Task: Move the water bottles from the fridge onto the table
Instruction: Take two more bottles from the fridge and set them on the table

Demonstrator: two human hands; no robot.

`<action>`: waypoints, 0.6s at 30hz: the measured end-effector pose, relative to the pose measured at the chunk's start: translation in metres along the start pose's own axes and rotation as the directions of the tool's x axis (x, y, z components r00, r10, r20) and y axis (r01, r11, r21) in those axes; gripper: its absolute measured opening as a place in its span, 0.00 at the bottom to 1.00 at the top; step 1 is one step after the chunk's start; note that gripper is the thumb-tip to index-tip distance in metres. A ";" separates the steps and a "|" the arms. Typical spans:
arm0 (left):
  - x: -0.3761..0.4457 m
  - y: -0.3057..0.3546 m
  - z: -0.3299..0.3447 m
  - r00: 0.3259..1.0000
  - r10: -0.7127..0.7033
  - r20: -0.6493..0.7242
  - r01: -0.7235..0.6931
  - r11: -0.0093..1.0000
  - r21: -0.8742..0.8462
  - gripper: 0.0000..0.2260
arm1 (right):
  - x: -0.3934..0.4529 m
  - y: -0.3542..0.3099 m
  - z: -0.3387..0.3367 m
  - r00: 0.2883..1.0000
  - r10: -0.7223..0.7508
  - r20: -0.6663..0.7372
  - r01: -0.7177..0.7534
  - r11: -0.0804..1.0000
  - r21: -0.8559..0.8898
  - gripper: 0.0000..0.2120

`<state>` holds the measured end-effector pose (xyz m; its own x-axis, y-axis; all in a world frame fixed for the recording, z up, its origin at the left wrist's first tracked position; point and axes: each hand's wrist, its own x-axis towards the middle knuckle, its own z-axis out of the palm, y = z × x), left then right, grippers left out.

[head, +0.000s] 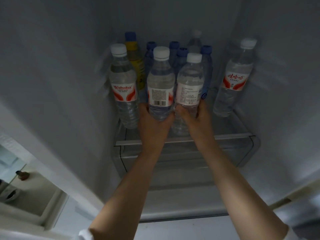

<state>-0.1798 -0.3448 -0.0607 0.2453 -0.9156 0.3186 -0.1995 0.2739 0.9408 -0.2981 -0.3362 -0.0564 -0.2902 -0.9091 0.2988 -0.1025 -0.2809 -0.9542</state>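
Note:
Both arms reach into the open fridge. My left hand (153, 121) grips the lower body of a white-capped water bottle (161, 80) with a barcode label. Beside it, my right hand (194, 118) grips a second white-capped water bottle (189, 84). Another white-capped bottle (122, 84) with a red and white label stands at the left of the glass shelf (225, 135). A similar bottle (236, 77) stands apart at the right. Behind them are several blue-capped bottles (181, 56) and a yellow bottle (134, 56) with a blue cap.
The fridge's white walls (60, 75) close in on both sides. Below the shelf is a clear drawer (181, 163). At the lower left, outside the fridge, lies a pale surface (31, 191) with a small dark object on it.

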 end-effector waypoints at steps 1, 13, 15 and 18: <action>-0.003 0.003 -0.002 1.000 -0.009 -0.005 0.009 1.000 -0.016 0.23 | -0.004 -0.004 0.000 1.000 0.002 -0.004 -0.002 1.000 0.022 0.23; -0.069 0.042 -0.031 0.987 -0.161 0.022 0.162 0.969 -0.187 0.20 | -0.062 -0.035 -0.034 0.996 0.079 -0.028 -0.076 0.992 0.102 0.19; -0.078 0.038 -0.036 0.981 -0.181 0.069 0.190 0.970 -0.155 0.22 | -0.078 -0.030 -0.041 0.993 0.112 -0.047 -0.108 0.991 0.081 0.20; -0.096 0.029 -0.044 0.967 -0.229 0.111 0.241 0.964 -0.111 0.23 | -0.105 -0.025 -0.047 0.985 0.165 -0.055 -0.161 0.984 0.072 0.25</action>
<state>-0.1674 -0.2361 -0.0590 0.1776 -0.9808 0.0802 -0.0285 0.0764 0.9967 -0.3099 -0.2190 -0.0634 -0.3550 -0.9247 0.1372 0.0143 -0.1521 -0.9883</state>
